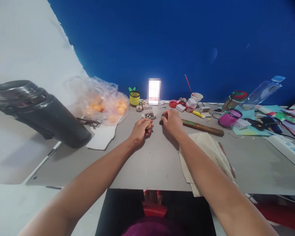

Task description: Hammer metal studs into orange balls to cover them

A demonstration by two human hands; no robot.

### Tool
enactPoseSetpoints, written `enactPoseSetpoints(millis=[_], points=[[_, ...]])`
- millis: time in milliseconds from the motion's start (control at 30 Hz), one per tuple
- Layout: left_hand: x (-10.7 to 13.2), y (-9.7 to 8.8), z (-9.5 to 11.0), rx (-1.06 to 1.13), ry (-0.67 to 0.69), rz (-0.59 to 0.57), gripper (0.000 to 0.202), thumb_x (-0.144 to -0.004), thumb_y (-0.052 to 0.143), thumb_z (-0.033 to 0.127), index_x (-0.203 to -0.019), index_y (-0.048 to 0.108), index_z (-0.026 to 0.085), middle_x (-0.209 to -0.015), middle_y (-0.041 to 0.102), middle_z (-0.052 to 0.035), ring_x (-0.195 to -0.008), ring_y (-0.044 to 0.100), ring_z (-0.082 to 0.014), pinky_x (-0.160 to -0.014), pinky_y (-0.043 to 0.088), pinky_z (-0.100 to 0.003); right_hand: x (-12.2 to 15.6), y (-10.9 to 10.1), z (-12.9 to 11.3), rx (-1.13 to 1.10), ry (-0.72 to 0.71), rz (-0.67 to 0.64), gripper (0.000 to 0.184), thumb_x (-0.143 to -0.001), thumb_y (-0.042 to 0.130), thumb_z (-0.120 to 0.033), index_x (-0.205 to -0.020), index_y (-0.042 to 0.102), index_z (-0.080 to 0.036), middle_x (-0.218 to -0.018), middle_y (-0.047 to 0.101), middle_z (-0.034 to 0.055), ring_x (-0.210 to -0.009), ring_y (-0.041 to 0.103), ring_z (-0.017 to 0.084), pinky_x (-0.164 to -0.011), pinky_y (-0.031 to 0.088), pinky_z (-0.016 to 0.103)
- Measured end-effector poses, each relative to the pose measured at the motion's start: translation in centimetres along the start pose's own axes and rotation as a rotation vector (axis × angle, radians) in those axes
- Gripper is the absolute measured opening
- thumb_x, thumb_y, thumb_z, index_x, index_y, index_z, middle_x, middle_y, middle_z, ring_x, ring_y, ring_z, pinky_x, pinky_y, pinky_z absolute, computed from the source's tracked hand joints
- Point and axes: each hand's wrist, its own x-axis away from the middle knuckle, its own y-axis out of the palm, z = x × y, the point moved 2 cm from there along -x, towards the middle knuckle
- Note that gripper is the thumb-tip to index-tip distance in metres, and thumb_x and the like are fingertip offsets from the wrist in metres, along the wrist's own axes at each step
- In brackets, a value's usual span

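A small round gold-brown ball (148, 125) is in the left hand (138, 131), just above the table (147, 164). The fingers are curled tight around it, so only a bit of it peeks out. Near it is the right hand (173, 123), with its fingers bent down by the dark end of a long wooden stick (204, 127). The stick has a green patch and pokes out past that hand — I can't tell if the fingers grip it or only touch it.

Just past the left hand sits a little box (149, 115) with shiny bits in it. Behind that are more gold balls (139, 107), a yellow pot (134, 98) and a bright screen (154, 91) standing up by the blue wall (127, 39).

Under the right arm lies a pale cloth (208, 144). Farther right there is a yellow tube (198, 114), a cup (196, 97) with a red stick in it, a pink thing (228, 118) and a clear bottle (263, 94) that leans over. Over on the left are a see-through bag (104, 86) with orange round things inside, some glasses (89, 122), white paper (102, 137) and a big black flask (49, 114) — it looks tilted.
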Motion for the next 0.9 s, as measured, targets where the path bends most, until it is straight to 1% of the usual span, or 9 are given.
enactPoseSetpoints(millis=[67,133,233,267,433,533,600,733,900], points=[[0.0,-0.1,0.2,0.029,-0.034,-0.042,0.025,-0.069,0.072,0.028,-0.088,0.062,0.016,-0.076,0.062,-0.0022,-0.050,0.046,-0.0067,-0.045,0.027,-0.021,-0.3,-0.5,1.2,0.172,0.018,0.018,0.030,-0.091,0.065,-0.031,-0.117,0.068,-0.018,-0.127,0.066,0.0177,-0.121,0.055,0.033,-0.097,0.044,0.045],[-0.1,-0.3,0.3,0.055,-0.050,-0.073,0.027,-0.072,0.073,0.034,-0.088,0.063,0.015,-0.077,0.063,-0.0036,-0.052,0.047,-0.0075,-0.046,0.028,-0.022,-0.6,-0.6,2.2,0.288,0.052,-0.011,0.039,-0.092,0.067,-0.038,-0.124,0.067,-0.015,-0.131,0.063,0.0212,-0.124,0.053,0.038,-0.098,0.042,0.049],[-0.3,-0.5,0.5,0.078,-0.077,-0.107,0.038,-0.077,0.072,0.051,-0.089,0.064,0.015,-0.079,0.064,-0.0056,-0.053,0.047,-0.0089,-0.047,0.031,-0.024,-0.9,-0.3,3.1,0.384,0.070,-0.104,0.040,-0.096,0.063,-0.044,-0.121,0.070,-0.013,-0.129,0.064,0.0238,-0.125,0.053,0.040,-0.098,0.041,0.053],[-0.3,-0.6,0.5,0.073,-0.081,-0.113,0.040,-0.077,0.072,0.052,-0.089,0.064,0.015,-0.079,0.064,-0.0058,-0.053,0.047,-0.0090,-0.047,0.031,-0.024,-0.9,-0.2,3.3,0.400,0.068,-0.129,0.040,-0.097,0.062,-0.045,-0.119,0.070,-0.013,-0.129,0.064,0.0238,-0.125,0.053,0.040,-0.098,0.041,0.053],[-0.3,-0.8,0.7,0.019,-0.047,-0.089,0.036,-0.069,0.077,0.038,-0.093,0.061,0.016,-0.078,0.063,-0.0039,-0.051,0.043,-0.0071,-0.048,0.025,-0.023,-1.1,-0.3,3.0,0.415,0.032,-0.154,0.033,-0.099,0.062,-0.039,-0.117,0.069,-0.013,-0.127,0.065,0.0223,-0.124,0.055,0.036,-0.096,0.041,0.047],[-0.5,-1.0,0.9,0.058,-0.009,-0.059,0.040,-0.070,0.074,0.045,-0.095,0.058,0.018,-0.080,0.062,-0.0034,-0.052,0.044,-0.0078,-0.049,0.027,-0.023,-0.8,-0.6,2.2,0.397,-0.034,-0.068,0.030,-0.098,0.063,-0.035,-0.117,0.066,-0.012,-0.124,0.066,0.0206,-0.119,0.057,0.033,-0.095,0.038,0.044],[-0.8,-1.3,1.1,0.021,0.032,-0.033,0.040,-0.068,0.073,0.040,-0.096,0.057,0.019,-0.075,0.058,0.0000,-0.054,0.046,-0.0088,-0.050,0.030,-0.024,-0.6,-0.7,1.6,0.372,-0.081,0.020,0.029,-0.098,0.062,-0.032,-0.119,0.063,-0.012,-0.116,0.069,0.0185,-0.112,0.059,0.031,-0.096,0.036,0.042],[-1.0,-2.1,1.3,-0.253,0.129,0.096,0.046,-0.061,0.071,0.019,-0.104,0.055,0.021,-0.064,0.052,0.0063,-0.052,0.045,-0.0105,-0.053,0.035,-0.026,-0.4,-1.1,0.6,0.326,-0.214,0.190,0.032,-0.099,0.058,-0.033,-0.122,0.059,-0.011,-0.104,0.071,0.0177,-0.102,0.059,0.031,-0.092,0.032,0.040],[-1.0,-2.8,1.4,-0.493,0.312,0.098,0.040,-0.064,0.070,0.020,-0.103,0.061,0.019,-0.074,0.062,0.0015,-0.064,0.054,-0.0148,-0.060,0.043,-0.028,0.0,-1.9,-0.5,0.307,-0.292,0.334,0.039,-0.104,0.047,-0.043,-0.125,0.062,-0.013,-0.105,0.069,0.0182,-0.102,0.056,0.032,-0.091,0.032,0.041]])
